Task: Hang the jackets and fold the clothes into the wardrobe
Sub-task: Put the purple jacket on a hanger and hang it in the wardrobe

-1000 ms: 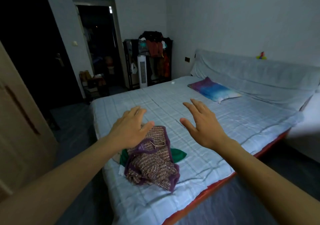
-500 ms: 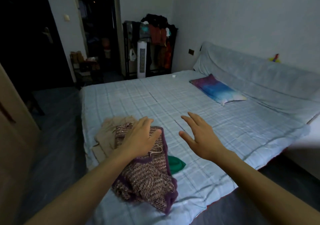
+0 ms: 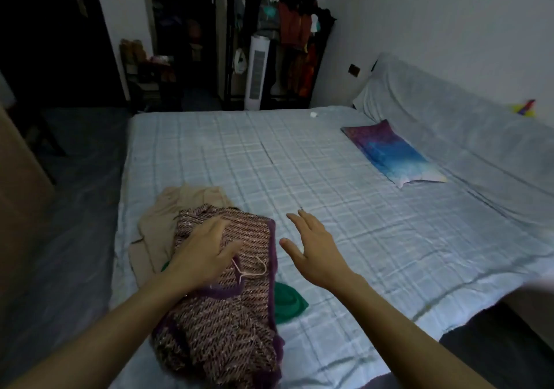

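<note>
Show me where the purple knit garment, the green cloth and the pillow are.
purple knit garment (image 3: 230,337), head view, its woven middle.
green cloth (image 3: 287,301), head view, the part showing beside the garment.
pillow (image 3: 392,154), head view, its blue centre.

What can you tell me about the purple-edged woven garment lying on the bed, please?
The woven garment looks like a coarse knit, pink-and-dark zigzag with a solid purple border and a thin pale cord loop. It lies crumpled near the left edge of the bed, partly over a beige garment and a green cloth. The left hand rests on its upper part; the right hand is beside it, not touching.
</note>
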Action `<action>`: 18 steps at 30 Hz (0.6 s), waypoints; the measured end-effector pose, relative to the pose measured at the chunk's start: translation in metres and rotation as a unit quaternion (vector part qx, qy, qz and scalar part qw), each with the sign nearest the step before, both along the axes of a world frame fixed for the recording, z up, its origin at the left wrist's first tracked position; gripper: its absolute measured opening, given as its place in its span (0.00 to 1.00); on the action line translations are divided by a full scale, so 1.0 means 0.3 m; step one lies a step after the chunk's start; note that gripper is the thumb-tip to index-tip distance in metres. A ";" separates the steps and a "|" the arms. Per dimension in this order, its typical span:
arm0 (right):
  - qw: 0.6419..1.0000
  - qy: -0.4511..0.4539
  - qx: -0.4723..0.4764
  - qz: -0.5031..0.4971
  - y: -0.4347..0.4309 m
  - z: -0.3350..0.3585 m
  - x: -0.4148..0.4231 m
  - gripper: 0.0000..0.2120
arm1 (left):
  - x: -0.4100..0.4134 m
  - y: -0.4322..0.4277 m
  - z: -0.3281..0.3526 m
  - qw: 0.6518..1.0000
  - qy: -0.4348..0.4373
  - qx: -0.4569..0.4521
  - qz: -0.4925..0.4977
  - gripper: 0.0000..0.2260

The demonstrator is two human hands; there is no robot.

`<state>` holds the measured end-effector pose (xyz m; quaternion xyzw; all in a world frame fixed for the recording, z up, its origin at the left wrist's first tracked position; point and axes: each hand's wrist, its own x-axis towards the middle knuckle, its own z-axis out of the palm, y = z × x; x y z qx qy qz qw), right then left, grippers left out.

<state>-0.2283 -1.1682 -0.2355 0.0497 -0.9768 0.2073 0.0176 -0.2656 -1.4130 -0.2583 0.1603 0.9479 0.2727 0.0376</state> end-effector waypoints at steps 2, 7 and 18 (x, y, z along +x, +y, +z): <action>1.000 -0.006 -0.022 0.018 0.038 -0.030 -0.084 0.47 | -0.042 0.034 -0.020 1.000 -0.007 -0.013 0.023 0.30; 0.994 -0.007 -0.039 0.099 0.175 -0.053 -0.320 0.43 | -0.132 0.161 -0.040 0.995 0.002 -0.007 0.103 0.34; 0.967 0.000 -0.063 0.249 0.305 -0.049 -0.637 0.43 | -0.124 0.380 -0.022 0.966 -0.028 0.004 0.257 0.32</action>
